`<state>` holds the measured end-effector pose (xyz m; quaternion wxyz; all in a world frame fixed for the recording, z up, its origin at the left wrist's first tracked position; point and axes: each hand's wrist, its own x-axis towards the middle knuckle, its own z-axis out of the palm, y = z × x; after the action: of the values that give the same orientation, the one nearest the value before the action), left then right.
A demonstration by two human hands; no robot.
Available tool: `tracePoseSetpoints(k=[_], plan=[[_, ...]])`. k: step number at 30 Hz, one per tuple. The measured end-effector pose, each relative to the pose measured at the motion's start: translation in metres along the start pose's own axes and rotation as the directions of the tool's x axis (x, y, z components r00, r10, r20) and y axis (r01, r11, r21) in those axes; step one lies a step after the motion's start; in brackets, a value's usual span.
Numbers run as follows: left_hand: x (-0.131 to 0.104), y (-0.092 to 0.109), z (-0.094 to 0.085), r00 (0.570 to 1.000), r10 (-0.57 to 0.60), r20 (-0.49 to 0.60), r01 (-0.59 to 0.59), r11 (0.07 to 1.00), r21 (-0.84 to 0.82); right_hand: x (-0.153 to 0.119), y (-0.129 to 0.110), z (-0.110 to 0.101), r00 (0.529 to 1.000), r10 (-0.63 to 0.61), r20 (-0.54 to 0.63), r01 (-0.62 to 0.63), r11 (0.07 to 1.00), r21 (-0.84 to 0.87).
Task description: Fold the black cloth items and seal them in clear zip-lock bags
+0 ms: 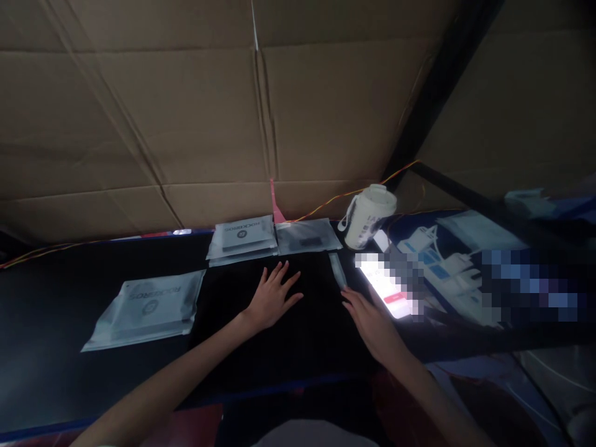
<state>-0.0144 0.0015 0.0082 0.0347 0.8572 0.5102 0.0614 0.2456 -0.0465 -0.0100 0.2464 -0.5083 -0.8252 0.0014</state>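
My left hand [274,297] lies flat with its fingers spread on a very dark, flat piece that looks like black cloth [279,347]. To its right, my right hand [372,323] has its fingers stretched out. Its fingertips are at the lower end of a narrow pale strip [338,271]; whether the strip is part of the dark piece, I cannot tell. Beyond my left hand, frosted zip bags printed ROCKBROS [244,236] lie stacked. Beside them is a flat frosted bag [310,236] with a dark patch. Another printed bag [149,304] rests at the left.
A white lidded cup [371,214] with a strap stands at the back right. A lit phone [384,285] lies near my right hand. White and blue items [440,261] are heaped farther right. Cardboard [186,112] walls the back; a red-yellow wire [335,198] runs along it.
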Motion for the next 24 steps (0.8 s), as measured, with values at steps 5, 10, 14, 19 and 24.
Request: tracePoseSetpoints(k=[5,10,14,19,24], plan=[[0.007,0.009,0.003,1.0,0.012,-0.021,-0.011,1.0,0.017,0.006,0.003,-0.005,0.999,0.003,0.041,-0.003,1.0,0.017],[0.01,0.014,0.007,0.999,0.039,-0.026,-0.039,0.999,0.013,0.019,0.005,-0.014,0.998,0.047,0.04,-0.048,0.998,0.046],[0.012,0.017,0.01,0.999,0.022,-0.034,-0.021,1.0,0.016,0.04,-0.01,-0.013,0.998,0.03,-0.055,-0.03,1.0,0.006],[0.012,0.017,0.013,0.998,0.021,-0.066,-0.02,1.0,0.008,0.058,-0.029,0.022,0.999,0.013,-0.034,-0.014,1.0,-0.027],[0.01,0.011,0.017,0.994,0.038,-0.098,-0.041,0.999,-0.022,0.052,-0.017,0.052,1.0,0.011,0.001,-0.011,0.999,-0.038]])
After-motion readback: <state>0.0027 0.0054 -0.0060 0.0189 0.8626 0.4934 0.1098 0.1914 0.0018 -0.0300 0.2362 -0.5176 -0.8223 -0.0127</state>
